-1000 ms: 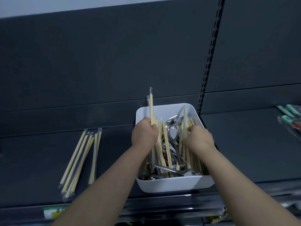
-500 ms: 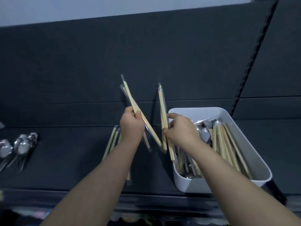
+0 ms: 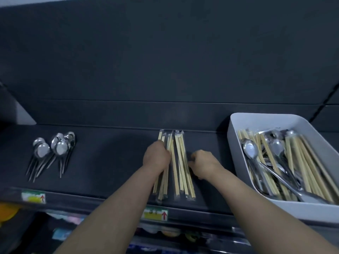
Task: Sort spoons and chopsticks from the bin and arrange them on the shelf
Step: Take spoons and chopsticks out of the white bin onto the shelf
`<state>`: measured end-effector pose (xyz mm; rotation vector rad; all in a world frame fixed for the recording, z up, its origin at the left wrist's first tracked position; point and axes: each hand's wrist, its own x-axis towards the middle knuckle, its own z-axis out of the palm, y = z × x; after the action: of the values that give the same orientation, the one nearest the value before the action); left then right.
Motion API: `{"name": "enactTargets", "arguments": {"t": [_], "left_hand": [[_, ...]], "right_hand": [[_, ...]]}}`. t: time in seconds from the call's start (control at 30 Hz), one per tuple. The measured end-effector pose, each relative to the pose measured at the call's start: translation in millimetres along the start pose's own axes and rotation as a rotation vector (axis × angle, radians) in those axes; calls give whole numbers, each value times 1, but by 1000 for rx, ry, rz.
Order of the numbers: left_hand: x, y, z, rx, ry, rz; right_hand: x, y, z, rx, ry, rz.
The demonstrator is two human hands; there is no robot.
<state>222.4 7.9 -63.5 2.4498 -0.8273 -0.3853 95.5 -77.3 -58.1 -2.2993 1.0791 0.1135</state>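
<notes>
The left hand (image 3: 156,159) curls round pale wooden plastic-wrapped chopsticks (image 3: 180,169) lying between the dark shelf (image 3: 110,162) edges. The right hand (image 3: 204,166) touches their right side with bent fingers; whether it pinches them is unclear.

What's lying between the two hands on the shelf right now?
Head view: clear-wrapped pale wooden chopsticks lie lengthwise on the dark shelf between the left hand and right hand; nothing else there.

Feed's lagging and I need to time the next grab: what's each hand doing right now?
Left hand: fingers curled on the chopsticks, holding them.
Right hand: fingertips at the chopsticks' right edge; whether it grips them cannot be told.
</notes>
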Motion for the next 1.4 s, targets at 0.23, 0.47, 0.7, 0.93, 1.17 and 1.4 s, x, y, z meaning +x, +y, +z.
{"name": "enactTargets", "arguments": {"t": [0.23,0.47,0.7,0.93,1.17,1.4], "left_hand": [[-1,54,11,-172,25,189],[-21,142,51,-171,-15,395],[-48,204,89,-141,-114,481],[-52,211,102,-134,-83,419],[-54,218,117,-106,-83,379],[-60,230,130,121,-172,284]], "right_hand": [[-28,25,-45,-410,501,-117],[-65,106,-91,-421,531,124],[-85,169,-112,-301,140,265],[-76,183,-134,-46,317,193],[-75,206,-152,291,445,243],[-86,224,-152,703,444,225]]}}
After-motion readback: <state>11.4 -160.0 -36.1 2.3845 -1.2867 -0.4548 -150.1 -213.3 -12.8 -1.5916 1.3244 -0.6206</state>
